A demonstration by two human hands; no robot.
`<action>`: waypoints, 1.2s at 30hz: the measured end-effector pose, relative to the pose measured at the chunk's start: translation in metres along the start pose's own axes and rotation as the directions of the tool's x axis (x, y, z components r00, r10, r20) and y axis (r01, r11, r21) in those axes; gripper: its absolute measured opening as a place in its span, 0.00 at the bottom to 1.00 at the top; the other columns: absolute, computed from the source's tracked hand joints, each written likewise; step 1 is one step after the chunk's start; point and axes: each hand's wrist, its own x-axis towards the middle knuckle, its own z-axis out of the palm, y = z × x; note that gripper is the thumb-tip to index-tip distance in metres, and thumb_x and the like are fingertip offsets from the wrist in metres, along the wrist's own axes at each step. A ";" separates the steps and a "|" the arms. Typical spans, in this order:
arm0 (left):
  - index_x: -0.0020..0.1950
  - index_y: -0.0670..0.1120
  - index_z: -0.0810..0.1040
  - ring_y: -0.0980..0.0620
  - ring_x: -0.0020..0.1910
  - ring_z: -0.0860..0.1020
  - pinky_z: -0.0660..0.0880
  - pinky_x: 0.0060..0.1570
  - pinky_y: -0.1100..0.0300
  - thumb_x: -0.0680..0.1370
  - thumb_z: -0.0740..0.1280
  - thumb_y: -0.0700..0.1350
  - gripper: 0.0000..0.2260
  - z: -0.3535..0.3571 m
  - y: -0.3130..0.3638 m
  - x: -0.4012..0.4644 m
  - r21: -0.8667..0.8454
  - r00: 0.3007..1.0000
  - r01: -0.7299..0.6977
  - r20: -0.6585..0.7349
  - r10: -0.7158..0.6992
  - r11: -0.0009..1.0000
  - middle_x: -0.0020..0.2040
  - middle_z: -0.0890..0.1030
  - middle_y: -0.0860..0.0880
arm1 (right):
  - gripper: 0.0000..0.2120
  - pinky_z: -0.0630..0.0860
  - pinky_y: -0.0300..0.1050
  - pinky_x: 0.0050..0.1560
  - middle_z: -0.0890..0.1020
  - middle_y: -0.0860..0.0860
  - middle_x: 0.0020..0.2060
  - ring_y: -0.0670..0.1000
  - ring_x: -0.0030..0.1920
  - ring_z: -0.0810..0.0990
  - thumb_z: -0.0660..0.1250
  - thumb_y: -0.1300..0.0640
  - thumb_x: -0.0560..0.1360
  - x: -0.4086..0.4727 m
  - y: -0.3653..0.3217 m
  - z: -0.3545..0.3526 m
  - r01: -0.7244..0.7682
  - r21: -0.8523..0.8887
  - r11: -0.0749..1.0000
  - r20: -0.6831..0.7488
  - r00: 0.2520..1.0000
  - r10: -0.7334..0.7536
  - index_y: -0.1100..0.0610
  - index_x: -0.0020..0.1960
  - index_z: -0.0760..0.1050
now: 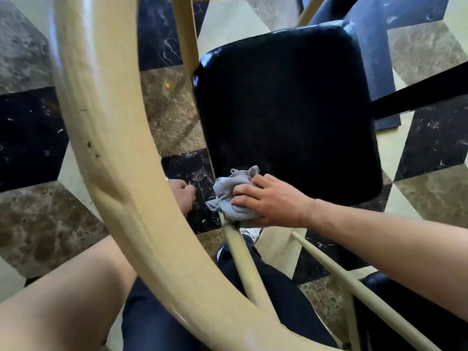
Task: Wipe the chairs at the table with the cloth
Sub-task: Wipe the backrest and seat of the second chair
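A chair with a glossy black seat (pixel 288 117) and a cream curved back rail (pixel 109 138) fills the head view, seen from above. My right hand (pixel 268 201) grips a crumpled grey cloth (pixel 231 196) at the seat's near left corner, where a cream spindle (pixel 243 259) meets the seat. My left hand (pixel 181 193) sits just left of the cloth, partly hidden behind the curved rail, fingers curled; whether it holds anything is not visible.
The floor (pixel 172 110) is patterned marble in black, brown and cream. A dark table leg (pixel 374 54) and a black crossbar (pixel 420 102) stand at the upper right. A second cream spindle (pixel 354 287) slants across the lower right. My dark trousers (pixel 157 315) show below.
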 end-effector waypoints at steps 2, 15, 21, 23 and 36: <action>0.40 0.36 0.75 0.45 0.27 0.70 0.69 0.27 0.59 0.80 0.59 0.36 0.11 0.004 -0.001 -0.001 -0.064 1.000 0.020 -0.013 -0.021 0.998 0.35 0.75 0.39 | 0.25 0.76 0.53 0.50 0.78 0.50 0.63 0.57 0.52 0.76 0.63 0.35 0.78 -0.001 0.017 -0.007 -0.036 -0.018 0.999 -0.013 0.999 0.036 0.52 0.64 0.76; 0.38 0.42 0.79 0.40 0.34 0.78 0.80 0.44 0.43 0.75 0.61 0.44 0.10 0.021 -0.030 0.014 0.157 0.998 -0.009 0.067 -0.001 0.988 0.36 0.82 0.40 | 0.25 0.74 0.56 0.59 0.73 0.53 0.67 0.60 0.57 0.72 0.64 0.45 0.78 0.059 0.022 -0.010 -0.682 0.249 0.688 -0.285 0.627 0.725 0.56 0.71 0.71; 0.42 0.40 0.80 0.37 0.45 0.81 0.80 0.47 0.47 0.78 0.61 0.42 0.11 0.028 -0.027 0.001 0.236 0.996 -0.047 0.084 0.028 0.971 0.42 0.84 0.39 | 0.26 0.75 0.56 0.54 0.76 0.53 0.65 0.58 0.52 0.74 0.63 0.38 0.79 -0.019 -0.044 0.025 -0.389 0.167 0.906 -0.135 0.901 0.412 0.54 0.69 0.74; 0.45 0.38 0.81 0.37 0.47 0.81 0.79 0.49 0.48 0.79 0.61 0.42 0.11 0.029 -0.024 -0.003 0.279 0.994 -0.068 0.106 0.040 0.958 0.44 0.84 0.39 | 0.26 0.75 0.54 0.54 0.75 0.51 0.66 0.56 0.53 0.73 0.63 0.36 0.79 -0.046 -0.046 0.031 -0.415 0.143 0.899 -0.107 0.896 0.431 0.51 0.70 0.73; 0.42 0.42 0.79 0.44 0.37 0.80 0.80 0.41 0.53 0.78 0.61 0.41 0.09 0.042 -0.034 0.001 0.313 0.985 -0.075 0.174 0.021 0.947 0.39 0.83 0.43 | 0.21 0.74 0.57 0.64 0.70 0.54 0.68 0.60 0.61 0.68 0.65 0.53 0.81 -0.028 -0.043 0.030 -0.796 0.596 0.107 -0.199 -0.017 0.980 0.57 0.72 0.69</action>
